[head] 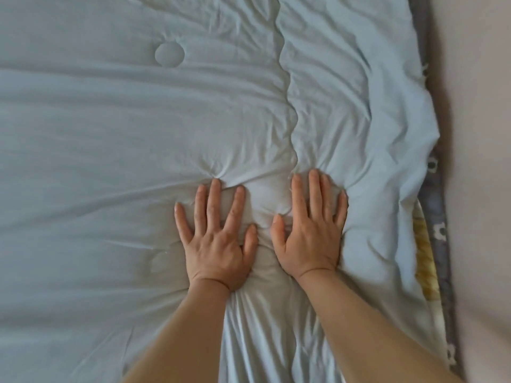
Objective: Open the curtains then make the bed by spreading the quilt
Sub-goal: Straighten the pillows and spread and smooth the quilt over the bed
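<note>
A pale blue quilt with stitched circles covers nearly the whole view, lying spread over the bed. My left hand presses flat on it with fingers straight and spread. My right hand lies palm down beside the left, also flat with straight fingers. Fabric bunches into a small ridge between the two hands and creases fan out from the fingertips. A long fold runs up the quilt from above my right hand. The curtains are not in view.
Along the right side the quilt's edge is rumpled, showing a grey flower-patterned sheet and a yellow-patterned layer under it. Right of the bed runs a plain beige surface.
</note>
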Available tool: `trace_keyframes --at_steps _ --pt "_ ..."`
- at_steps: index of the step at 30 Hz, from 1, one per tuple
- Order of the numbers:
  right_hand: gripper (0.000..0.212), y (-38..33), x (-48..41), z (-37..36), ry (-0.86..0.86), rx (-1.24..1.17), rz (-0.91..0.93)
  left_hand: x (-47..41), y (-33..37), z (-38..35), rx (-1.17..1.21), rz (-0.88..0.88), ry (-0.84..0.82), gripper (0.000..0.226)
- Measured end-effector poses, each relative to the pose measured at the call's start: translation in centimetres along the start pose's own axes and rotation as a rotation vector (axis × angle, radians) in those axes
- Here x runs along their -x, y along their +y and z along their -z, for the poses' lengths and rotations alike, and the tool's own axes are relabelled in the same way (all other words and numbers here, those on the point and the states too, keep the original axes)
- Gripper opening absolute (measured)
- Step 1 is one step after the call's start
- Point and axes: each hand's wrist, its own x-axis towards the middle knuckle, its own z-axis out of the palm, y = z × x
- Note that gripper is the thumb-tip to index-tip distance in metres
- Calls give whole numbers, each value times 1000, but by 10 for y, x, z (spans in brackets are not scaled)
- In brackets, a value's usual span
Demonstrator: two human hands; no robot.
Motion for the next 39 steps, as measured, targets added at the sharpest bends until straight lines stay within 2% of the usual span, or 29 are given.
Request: trace_keyframes --at_steps 26,36,39 --pt "71 -2 -3 -10 92 19 17 3 -2 -3 18 -11 77 64" --pt "65 -1 -1 -13 144 26 29 6 -4 -11 33 -38 175 61" --pt "57 -7 7 -8 175 2 10 7 -5 -13 37 -48 200 59"
